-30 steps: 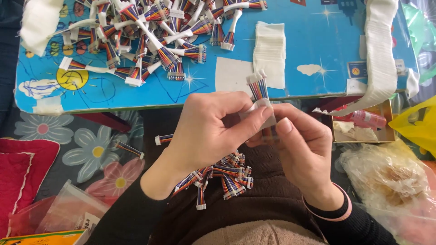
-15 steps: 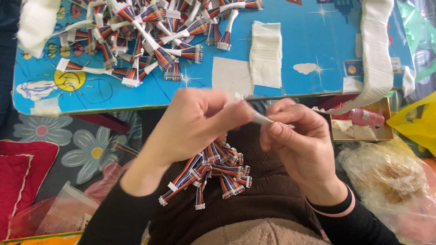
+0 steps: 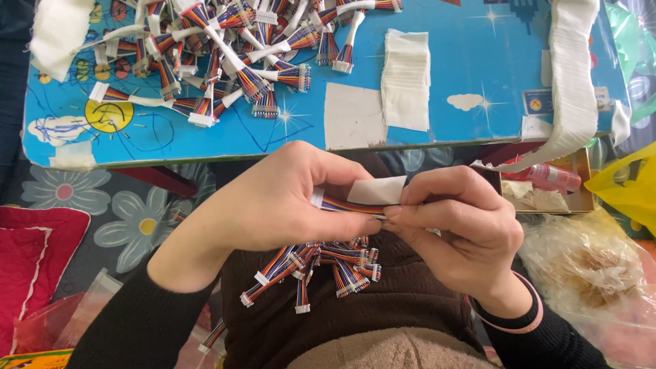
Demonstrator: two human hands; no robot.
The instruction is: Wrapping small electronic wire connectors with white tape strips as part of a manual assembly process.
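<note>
Hands (image 3: 294,198) (image 3: 458,225) pinch striped cable (image 3: 345,205) with white tape (image 3: 376,191).

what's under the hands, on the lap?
A loose pile of rainbow ribbon cables with white connectors lies on the dark lap, below the left hand and right hand. The pile's upper part is hidden by them.

Held cable (image 3: 345,204): rainbow-striped wires — white tape over it
Lap bundle (image 3: 321,265): rainbow wires, white plugs
Table (image 3: 478,68): bright blue, cartoon sun and stars
Tape strips (image 3: 405,78): white
Cloth (image 3: 130,219): dark — pale flowers
Bag (image 3: 625,188): yellow
</note>
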